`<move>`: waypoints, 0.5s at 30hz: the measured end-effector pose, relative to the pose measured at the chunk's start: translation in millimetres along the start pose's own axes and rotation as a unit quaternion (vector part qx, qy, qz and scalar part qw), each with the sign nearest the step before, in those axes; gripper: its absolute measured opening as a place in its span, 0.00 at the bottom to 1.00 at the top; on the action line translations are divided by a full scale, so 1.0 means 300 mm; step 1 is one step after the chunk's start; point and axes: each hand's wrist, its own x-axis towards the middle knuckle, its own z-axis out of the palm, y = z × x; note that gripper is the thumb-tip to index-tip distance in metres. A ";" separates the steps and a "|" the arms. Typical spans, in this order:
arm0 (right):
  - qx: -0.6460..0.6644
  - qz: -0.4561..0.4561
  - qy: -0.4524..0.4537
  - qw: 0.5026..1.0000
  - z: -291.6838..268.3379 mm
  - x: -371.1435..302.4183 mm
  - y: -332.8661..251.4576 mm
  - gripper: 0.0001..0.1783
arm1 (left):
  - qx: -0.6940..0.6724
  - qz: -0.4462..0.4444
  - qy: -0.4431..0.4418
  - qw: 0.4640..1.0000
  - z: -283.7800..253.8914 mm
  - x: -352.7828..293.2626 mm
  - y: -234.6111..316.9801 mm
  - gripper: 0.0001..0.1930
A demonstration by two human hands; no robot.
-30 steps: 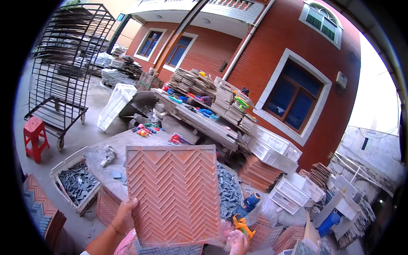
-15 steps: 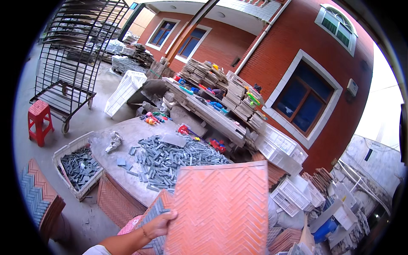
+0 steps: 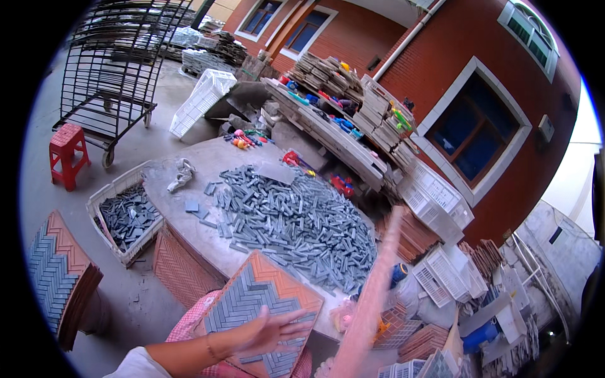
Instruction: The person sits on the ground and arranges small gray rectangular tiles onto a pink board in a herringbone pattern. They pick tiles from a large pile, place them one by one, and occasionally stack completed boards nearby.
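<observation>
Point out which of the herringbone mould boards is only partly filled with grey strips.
The orange herringbone board under the left hand, at the table's near edge: grey strips cover part of it, the rest shows bare orange. The stacked board far left looks filled.

One hand (image 3: 268, 331) shows. One red stool (image 3: 68, 154), one black rack (image 3: 120, 69), one window (image 3: 482, 129) (dark-paned), one crate of tiles (image 3: 123, 217), and grey tiles (image 3: 296, 220) on the table (image 3: 208, 233), too many to count.
</observation>
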 end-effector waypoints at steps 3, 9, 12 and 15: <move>-0.019 0.045 -0.031 0.998 -0.066 0.000 0.008 0.23 | 0.176 0.003 0.119 0.977 -0.006 -0.116 -0.013 0.36; -0.110 0.098 -0.033 0.989 -0.029 -0.114 -0.005 0.29 | 0.432 -0.026 0.375 0.820 -0.058 -0.278 -0.086 0.24; -0.145 0.163 -0.074 0.973 -0.036 -0.113 0.037 0.32 | 0.370 -0.057 0.413 0.830 -0.155 -0.407 -0.181 0.26; -0.139 0.151 -0.051 0.977 -0.028 -0.128 -0.001 0.32 | 0.364 -0.068 0.394 0.842 -0.177 -0.420 -0.198 0.28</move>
